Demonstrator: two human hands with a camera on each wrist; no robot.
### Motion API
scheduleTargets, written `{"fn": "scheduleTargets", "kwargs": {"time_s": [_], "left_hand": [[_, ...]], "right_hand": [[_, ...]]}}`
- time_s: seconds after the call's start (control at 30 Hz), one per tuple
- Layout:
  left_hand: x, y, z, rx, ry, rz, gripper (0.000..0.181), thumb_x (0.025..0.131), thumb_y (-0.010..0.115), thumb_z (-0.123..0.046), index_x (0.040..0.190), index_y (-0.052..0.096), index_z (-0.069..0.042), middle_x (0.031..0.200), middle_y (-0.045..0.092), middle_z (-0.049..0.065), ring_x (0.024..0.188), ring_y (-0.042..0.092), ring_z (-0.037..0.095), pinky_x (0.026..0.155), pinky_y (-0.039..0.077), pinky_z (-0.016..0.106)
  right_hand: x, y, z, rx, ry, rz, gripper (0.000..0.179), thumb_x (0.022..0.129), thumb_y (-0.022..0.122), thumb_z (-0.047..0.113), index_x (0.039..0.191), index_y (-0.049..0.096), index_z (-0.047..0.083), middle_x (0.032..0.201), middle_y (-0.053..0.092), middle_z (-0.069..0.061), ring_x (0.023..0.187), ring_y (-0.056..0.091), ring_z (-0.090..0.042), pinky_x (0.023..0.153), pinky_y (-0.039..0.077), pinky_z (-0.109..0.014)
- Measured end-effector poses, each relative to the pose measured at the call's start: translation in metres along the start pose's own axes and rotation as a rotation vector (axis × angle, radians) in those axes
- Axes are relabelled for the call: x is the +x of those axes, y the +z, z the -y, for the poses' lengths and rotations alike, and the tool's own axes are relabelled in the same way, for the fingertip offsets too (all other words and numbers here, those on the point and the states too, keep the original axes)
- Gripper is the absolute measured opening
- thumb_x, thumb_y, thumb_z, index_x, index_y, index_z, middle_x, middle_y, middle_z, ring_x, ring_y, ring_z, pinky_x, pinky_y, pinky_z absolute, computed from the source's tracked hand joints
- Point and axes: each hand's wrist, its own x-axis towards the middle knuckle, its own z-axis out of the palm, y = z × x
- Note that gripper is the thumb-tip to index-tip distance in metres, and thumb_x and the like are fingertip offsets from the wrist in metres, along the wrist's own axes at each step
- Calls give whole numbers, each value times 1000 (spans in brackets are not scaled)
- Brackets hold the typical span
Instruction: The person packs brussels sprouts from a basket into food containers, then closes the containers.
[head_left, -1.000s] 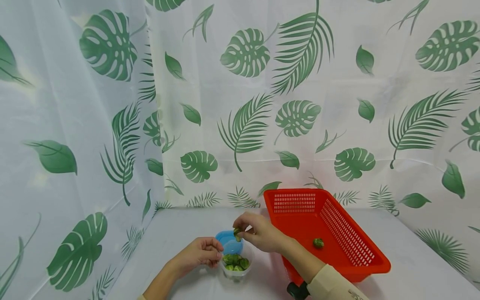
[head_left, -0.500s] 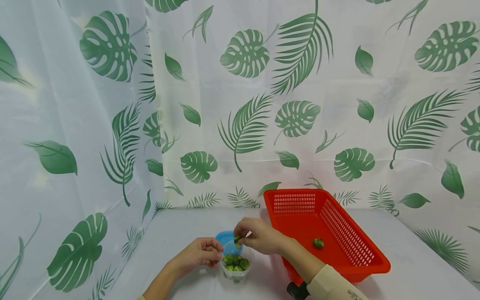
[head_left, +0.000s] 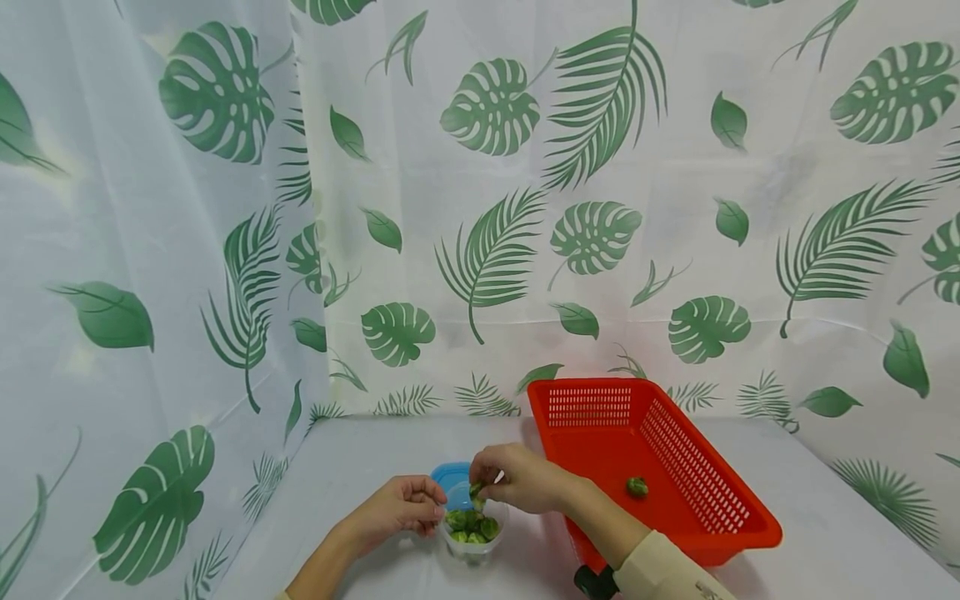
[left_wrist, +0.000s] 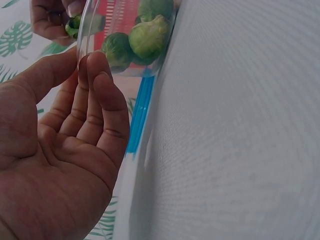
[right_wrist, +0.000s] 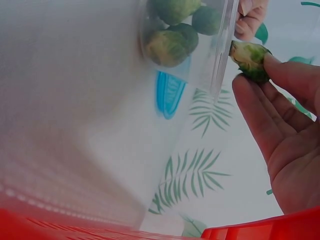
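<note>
My left hand (head_left: pixel 399 506) pinches the rim of a clear plastic container (head_left: pixel 471 548) between thumb and fingers; the left wrist view shows the fingertips (left_wrist: pixel 98 65) right at that rim. Several green Brussels sprouts (left_wrist: pixel 148 39) lie inside. Over the container's far right side, my right hand (head_left: pixel 525 477) holds a single Brussels sprout (right_wrist: pixel 251 61) between thumb and fingertips. In the right wrist view this sprout is level with the container's opening, its pale cut end toward it. A blue lid (head_left: pixel 448 475) lies on the table behind the container, partly covered by it.
To the right stands a large red plastic basket (head_left: pixel 765 533) with slotted sides, one Brussels sprout (head_left: pixel 637 487) on its floor. A dark object (head_left: pixel 595 582) sits by the right sleeve. Leaf-patterned white curtains (head_left: pixel 495 250) hang behind and at the left of the white table (head_left: pixel 360 450).
My right hand has moved slightly down and toward me, bringing its Brussels sprout closer over the container. The left hand and the container have stayed in place.
</note>
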Motion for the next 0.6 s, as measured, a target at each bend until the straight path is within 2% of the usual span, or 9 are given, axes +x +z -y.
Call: {"fn": "scheduleTargets", "kwargs": {"time_s": [0.3, 0.6], "left_hand": [[0, 0, 0, -2, 0, 3, 28, 97, 72, -13, 117, 63, 3, 88, 72, -1, 77, 67, 11, 74, 59, 30], [1, -1, 1, 1, 4, 8, 35, 97, 72, -13, 121, 60, 10, 88, 72, -2, 77, 67, 11, 74, 59, 29]], "right_hand": [[-1, 0, 0, 25, 7, 57, 9, 93, 78, 9, 99, 76, 15, 98, 77, 0, 87, 71, -4, 81, 57, -17], [-1, 2, -1, 4, 17, 91, 8, 92, 79, 9, 99, 77, 14, 97, 77, 5, 86, 70, -1, 80, 57, -17]]}}
